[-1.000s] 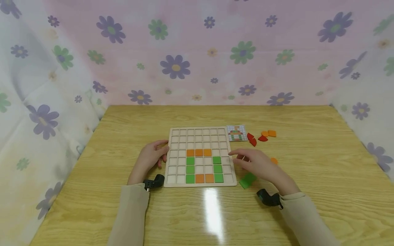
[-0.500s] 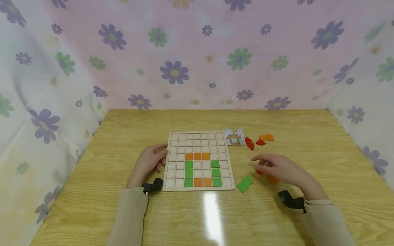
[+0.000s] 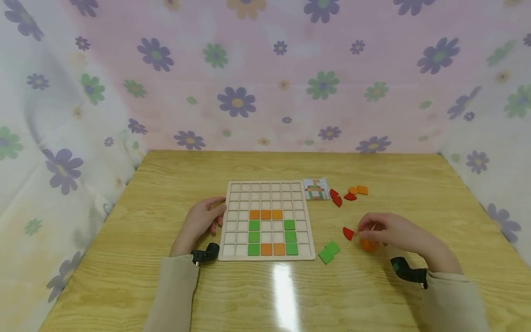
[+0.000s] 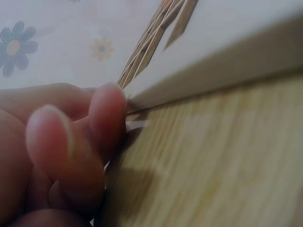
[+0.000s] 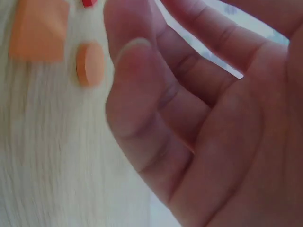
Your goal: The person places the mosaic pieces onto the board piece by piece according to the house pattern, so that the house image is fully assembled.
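Note:
My left hand (image 3: 201,218) rests at the left edge of a pale wooden grid board (image 3: 266,236), fingertips against its side wall in the left wrist view. Green and orange square tiles fill several cells, with a row of orange squares (image 3: 266,215) above two green columns. My right hand (image 3: 396,231) hovers with bent fingers over orange pieces (image 3: 367,245), partly covered by it. The right wrist view shows an orange square tile (image 5: 40,31) and an orange round tile (image 5: 90,64) beside the thumb. No piece shows between the fingers. A red quarter-round tile (image 3: 348,234) lies left of this hand.
A pattern card (image 3: 316,189) touches the board's upper right corner. Beyond it lie red quarter-rounds (image 3: 337,201), an orange round (image 3: 353,190) and an orange square (image 3: 362,190). Green squares (image 3: 329,252) lie right of the board. Floral cloth (image 3: 286,92) hangs behind the table.
My right hand has moved from the board's right edge rightward to the orange pieces, uncovering the green squares and a red quarter-round. My left hand stays at the board's edge.

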The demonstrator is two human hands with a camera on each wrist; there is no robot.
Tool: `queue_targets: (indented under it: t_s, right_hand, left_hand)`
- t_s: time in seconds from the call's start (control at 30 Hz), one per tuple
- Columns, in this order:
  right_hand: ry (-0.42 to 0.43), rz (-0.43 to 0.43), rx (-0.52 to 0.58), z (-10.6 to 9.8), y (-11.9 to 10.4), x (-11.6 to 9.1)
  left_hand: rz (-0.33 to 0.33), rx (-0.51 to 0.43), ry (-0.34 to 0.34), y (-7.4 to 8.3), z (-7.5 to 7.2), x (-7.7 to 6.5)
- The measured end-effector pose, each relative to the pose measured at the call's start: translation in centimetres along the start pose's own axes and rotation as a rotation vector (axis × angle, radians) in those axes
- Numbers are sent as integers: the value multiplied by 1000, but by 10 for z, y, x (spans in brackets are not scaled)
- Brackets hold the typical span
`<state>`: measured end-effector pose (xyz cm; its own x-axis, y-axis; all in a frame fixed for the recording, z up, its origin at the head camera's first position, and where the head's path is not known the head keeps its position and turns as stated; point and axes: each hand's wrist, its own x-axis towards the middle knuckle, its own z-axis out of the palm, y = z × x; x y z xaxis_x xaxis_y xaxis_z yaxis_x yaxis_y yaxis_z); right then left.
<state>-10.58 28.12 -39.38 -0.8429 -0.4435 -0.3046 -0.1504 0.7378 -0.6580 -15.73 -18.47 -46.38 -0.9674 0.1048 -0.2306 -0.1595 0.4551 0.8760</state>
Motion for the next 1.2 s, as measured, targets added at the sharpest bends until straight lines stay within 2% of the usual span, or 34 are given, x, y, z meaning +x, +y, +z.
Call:
queue_targets:
  t_s: [0.17,0.4,0.53,0.8,1.2]
  right_hand:
    - [-18,28,32,-6,6,-5]
    - [-46,26,-50,-5,22,-2]
    - [-73,11,-60,-2,29,-1]
    - [-51,-21,-90,2,26,1]
    - [-17,19,-122,4,24,5]
  left_hand:
    - [-4,12,5,1,0,-1]
    - [-5,15,4,1,1,-1]
    - [-13,31,10,1,1,0]
    - [-9,46,6,3,-1,-1]
    - [-1,35,11,1,0,0]
